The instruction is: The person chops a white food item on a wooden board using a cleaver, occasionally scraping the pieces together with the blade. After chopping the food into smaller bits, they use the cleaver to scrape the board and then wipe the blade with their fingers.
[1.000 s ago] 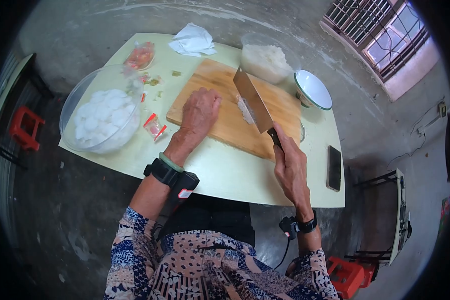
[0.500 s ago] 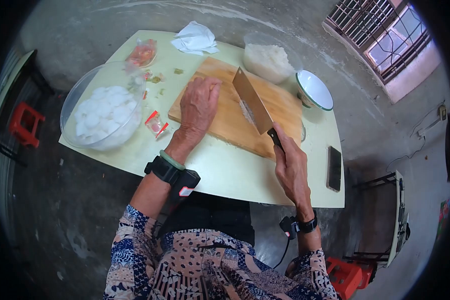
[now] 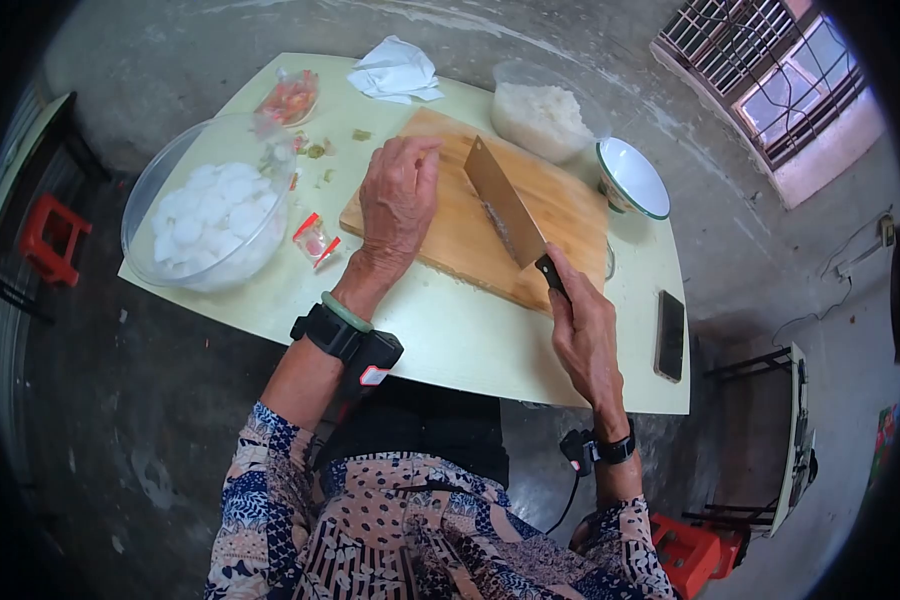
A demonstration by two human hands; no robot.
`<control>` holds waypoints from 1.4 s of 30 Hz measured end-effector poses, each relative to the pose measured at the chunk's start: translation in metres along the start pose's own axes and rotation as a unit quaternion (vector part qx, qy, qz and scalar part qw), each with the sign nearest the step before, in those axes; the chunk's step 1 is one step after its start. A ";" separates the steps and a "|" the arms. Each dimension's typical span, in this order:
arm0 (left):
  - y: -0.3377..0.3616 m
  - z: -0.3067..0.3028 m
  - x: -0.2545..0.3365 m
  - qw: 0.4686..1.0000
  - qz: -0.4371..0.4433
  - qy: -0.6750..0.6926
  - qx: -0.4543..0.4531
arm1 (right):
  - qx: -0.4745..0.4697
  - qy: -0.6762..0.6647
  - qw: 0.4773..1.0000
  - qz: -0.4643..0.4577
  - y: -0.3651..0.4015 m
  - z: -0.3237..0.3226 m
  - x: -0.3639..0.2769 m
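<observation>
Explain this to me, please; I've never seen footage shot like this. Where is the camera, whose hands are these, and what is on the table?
There is no machine: a person works with two bare hands, and one camera worn on the head looks down at them. The black bands on the wrists are worn devices. The right hand grips the handle of a cleaver, its blade down on the wooden cutting board by some white bits. The left hand lies palm down on the board beside the blade, holding nothing that shows. On the pale table stand a glass bowl of white round pieces, a clear tub of white shreds and an empty white bowl with a green rim. A phone, a crumpled tissue and small wrappers lie there too.
</observation>
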State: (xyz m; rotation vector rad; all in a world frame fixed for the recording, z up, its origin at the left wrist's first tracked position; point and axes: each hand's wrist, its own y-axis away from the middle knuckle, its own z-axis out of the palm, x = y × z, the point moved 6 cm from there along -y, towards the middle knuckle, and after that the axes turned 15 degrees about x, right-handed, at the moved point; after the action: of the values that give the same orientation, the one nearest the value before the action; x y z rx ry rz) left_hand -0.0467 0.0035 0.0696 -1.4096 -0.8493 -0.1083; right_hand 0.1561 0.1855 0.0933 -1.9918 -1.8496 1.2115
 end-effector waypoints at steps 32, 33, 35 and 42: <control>0.004 0.003 -0.003 1.000 0.017 0.018 -0.001 | 0.005 0.011 1.000 -0.004 -0.005 -0.002 0.003; 0.004 0.002 -0.003 1.000 0.015 0.016 0.001 | 0.031 0.006 0.999 -0.009 -0.004 -0.004 0.003; 0.004 0.003 -0.002 1.000 0.011 0.004 -0.013 | 0.058 0.002 0.998 -0.013 -0.005 -0.008 0.002; 0.004 0.004 -0.004 1.000 0.012 0.009 -0.014 | 0.043 0.005 0.999 0.002 -0.005 -0.008 0.006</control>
State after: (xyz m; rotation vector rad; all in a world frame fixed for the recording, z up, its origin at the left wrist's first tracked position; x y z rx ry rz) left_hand -0.0492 0.0058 0.0634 -1.4432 -0.8179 -0.1154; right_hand 0.1568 0.1948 0.0987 -1.9535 -1.7581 1.2580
